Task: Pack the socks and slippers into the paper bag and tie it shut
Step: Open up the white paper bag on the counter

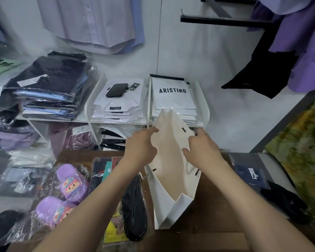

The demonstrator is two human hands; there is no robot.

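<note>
Here, both hands (171, 148) spreading paper bag (173, 179) mouth.

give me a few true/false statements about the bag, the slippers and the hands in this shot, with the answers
1. Both hands are on the white paper bag. True: the left hand holds one side of its open mouth and the right hand the other.
2. The purple slippers are already inside the bag. False: they lie in clear plastic on the table, to the left of the bag.
3. A dark phone rests on a stack of folded white shirts on the shelf. True.
4. The bag is tied shut. False: its mouth is open and nothing can be seen inside it.
5. The black socks are in the right hand. False: they lie on the table between the slippers and the bag.
</note>
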